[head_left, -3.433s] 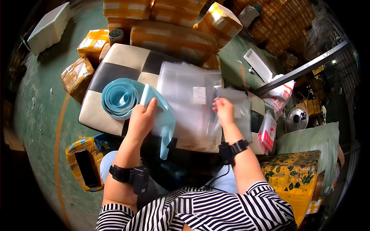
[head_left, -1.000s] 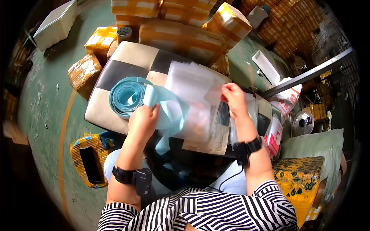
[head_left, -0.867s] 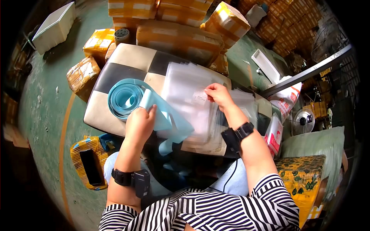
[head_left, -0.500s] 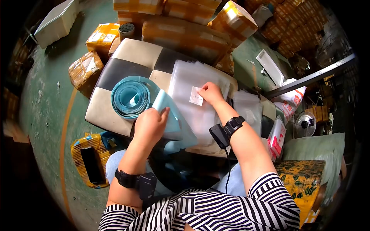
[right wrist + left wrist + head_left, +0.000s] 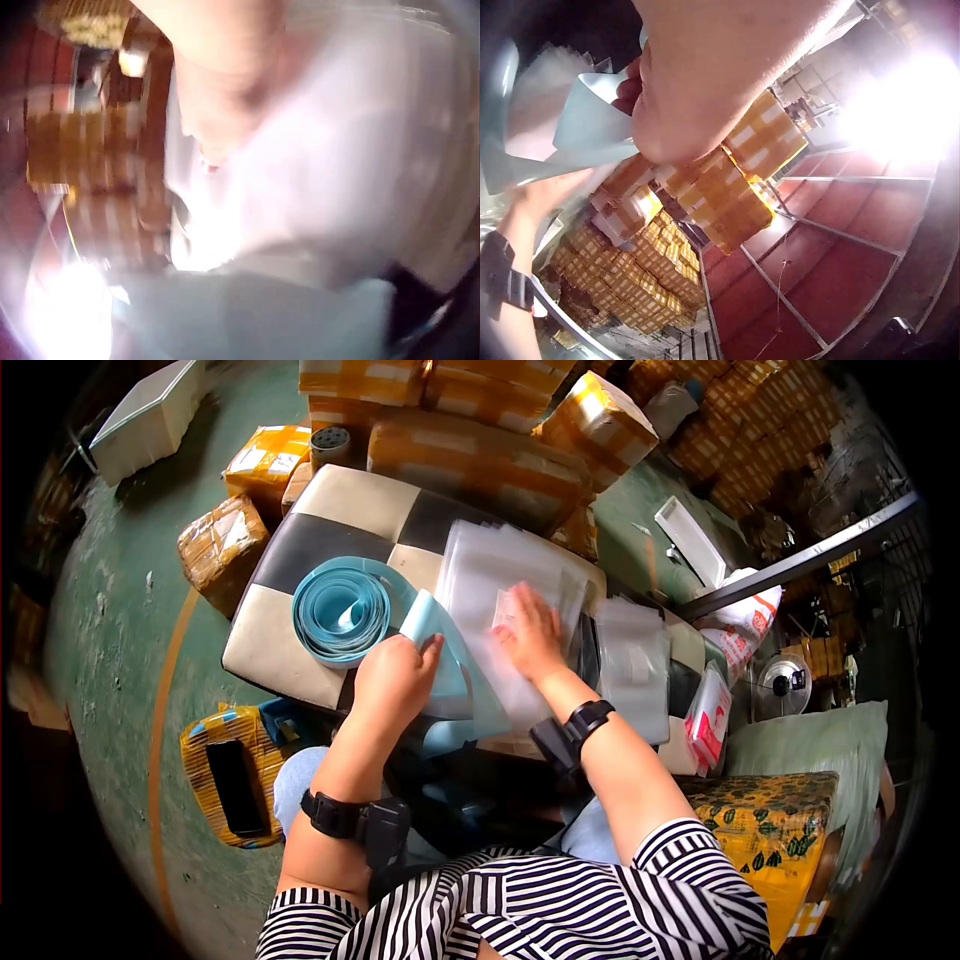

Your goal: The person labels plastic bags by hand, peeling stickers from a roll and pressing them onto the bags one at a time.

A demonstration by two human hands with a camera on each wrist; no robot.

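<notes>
My left hand [image 5: 392, 678] pinches the light-blue backing strip [image 5: 418, 617] of a label roll [image 5: 340, 612], which stands coiled on the checkered padded surface. The strip folds over near the fingers and trails down over the front edge; in the left wrist view its loop [image 5: 592, 112] hangs from the fingers. My right hand [image 5: 532, 632] lies with straight fingers over a white label [image 5: 503, 610] on the stack of clear plastic bags [image 5: 480, 565]; the hand partly covers the label. The right wrist view is blurred, with the hand [image 5: 225, 97] above the pale bags.
The checkered padded bench [image 5: 352, 500] bears everything. A second pile of clear bags [image 5: 633, 665] lies to the right, beside a red-and-white packet [image 5: 708, 715]. Taped cartons [image 5: 480, 460] stand behind. A phone [image 5: 235, 788] rests on a taped bundle at left. A metal bar [image 5: 800, 555] slants at right.
My right hand has come left from the bags' right side, brought a label onto the top bag and gone from pinching it to lying flat over it. The left hand keeps its hold on the strip.
</notes>
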